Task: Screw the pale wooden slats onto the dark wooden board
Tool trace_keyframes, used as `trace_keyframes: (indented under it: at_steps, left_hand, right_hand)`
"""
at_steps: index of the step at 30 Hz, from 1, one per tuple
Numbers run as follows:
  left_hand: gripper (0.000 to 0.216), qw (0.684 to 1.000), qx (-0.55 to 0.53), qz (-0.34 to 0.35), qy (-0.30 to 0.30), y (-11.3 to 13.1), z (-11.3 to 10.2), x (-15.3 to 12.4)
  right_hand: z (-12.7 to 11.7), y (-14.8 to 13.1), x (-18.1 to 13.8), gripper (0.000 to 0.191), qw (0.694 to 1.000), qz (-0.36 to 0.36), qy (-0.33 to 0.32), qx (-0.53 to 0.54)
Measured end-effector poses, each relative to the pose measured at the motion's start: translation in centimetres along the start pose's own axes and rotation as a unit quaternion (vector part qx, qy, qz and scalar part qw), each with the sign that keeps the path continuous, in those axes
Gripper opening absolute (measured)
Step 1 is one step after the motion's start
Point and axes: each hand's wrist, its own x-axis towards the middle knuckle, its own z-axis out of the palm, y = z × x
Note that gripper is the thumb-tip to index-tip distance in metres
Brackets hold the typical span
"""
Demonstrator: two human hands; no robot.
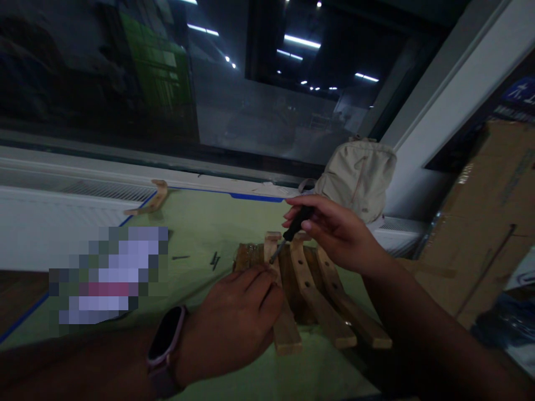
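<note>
My right hand (340,231) is closed around the black handle of a screwdriver (297,224). The screwdriver slants down to the left, its tip at a hole in the leftmost curved wooden piece (288,331). Across that piece lies my left hand (240,312), closed, fingers curled at the wood near the tip; whether they pinch a screw is hidden. Two more curved wooden pieces, a middle one (324,317) with dark holes and a right one (355,312), lie alongside. All three rest across a brown board (251,253) partly covered with shiny clear tape.
Several dark screws (214,260) lie on the green tabletop (196,217). Another curved wooden piece (159,197) sits at its far left corner. A blurred-out flat object (117,273) is at left. A beige backpack (357,178) stands by the window, with cardboard boxes (480,211) at right.
</note>
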Motion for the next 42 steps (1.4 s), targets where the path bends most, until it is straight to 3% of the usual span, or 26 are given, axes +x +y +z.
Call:
trace_keyframes:
  at_steps: [10,17,26,30,36,40,42]
  left_hand:
    - [0.019,1.0,0.017,-0.002,-0.007,0.4,-0.2,0.0]
    - [0.016,1.0,0.018,0.0,-0.002,0.3,-0.4,0.1]
    - [0.016,0.998,-0.009,-0.012,-0.064,0.4,-0.7,0.0]
    - [0.016,0.998,-0.022,-0.003,-0.059,0.3,-0.5,0.0]
    - [0.016,0.999,-0.014,0.003,-0.034,0.3,-0.4,0.0]
    - [0.018,0.999,-0.01,-0.006,-0.044,0.3,-0.4,0.0]
    - [0.016,0.998,-0.014,-0.01,-0.058,0.3,-0.4,0.1]
  right_hand:
    - [0.2,0.8,-0.2,0.022,0.999,0.009,0.039,0.001]
    - [0.1,0.6,-0.3,0.023,1.0,-0.004,0.021,0.008]
    - [0.5,0.0,-0.2,0.023,1.0,-0.018,0.005,0.015]
    - [1.0,-0.6,-0.2,0.025,0.999,-0.031,0.002,-0.02]
    - [2.3,-1.3,-0.1,0.011,0.983,-0.005,0.129,-0.127]
    - [2.4,-0.2,0.2,0.011,0.987,0.006,0.126,-0.098]
    - [2.4,0.5,0.2,0.024,0.991,0.013,0.127,-0.046]
